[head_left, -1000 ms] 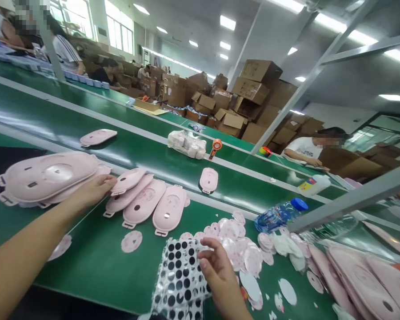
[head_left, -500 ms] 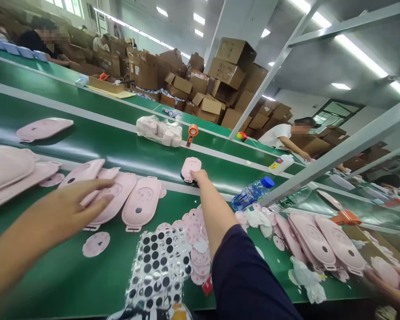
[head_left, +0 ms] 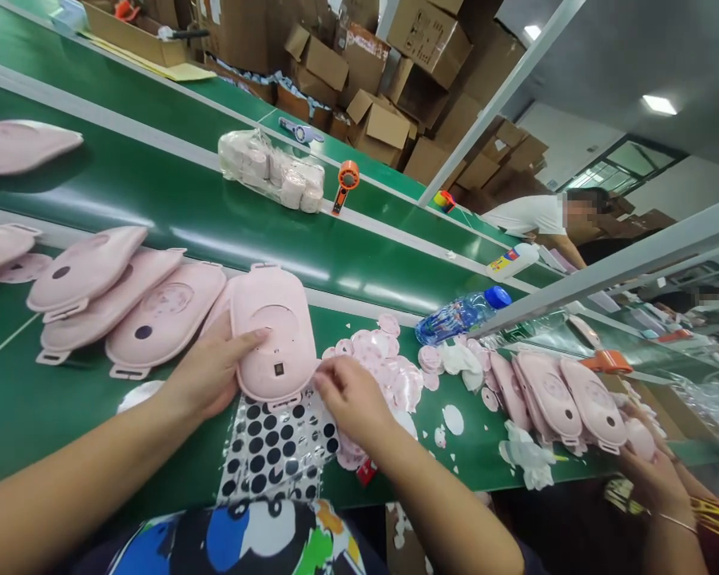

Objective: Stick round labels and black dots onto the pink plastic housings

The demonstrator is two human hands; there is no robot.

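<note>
My left hand [head_left: 212, 367] grips a pink plastic cover [head_left: 279, 307] by its left side, thumb across the front. The cover is upright, with a round recess and a small dark square near its bottom. At its lower right edge, my right hand [head_left: 353, 399] has its fingers closed on the rim; the fingertips are partly hidden. Below the cover lies a clear sheet of round black stickers [head_left: 267, 451], its top part hidden. To the right of it, pink round patterned stickers [head_left: 389, 359] lie in a loose heap. Several similar pink covers [head_left: 161, 311] overlap to the left.
Behind runs a green conveyor belt [head_left: 216, 216] with another pink cover [head_left: 24, 148]. Beyond are bagged white parts [head_left: 269, 172] and an orange handheld fan [head_left: 346, 184]. A blue-capped bottle [head_left: 458, 315] stands by a metal post. At right, a co-worker's hands [head_left: 650, 459] are near stacked covers [head_left: 554, 391].
My right hand has brought the pink cover from the belt to just in front of me. My left hand has moved right and taken hold of it. The view has tilted down.
</note>
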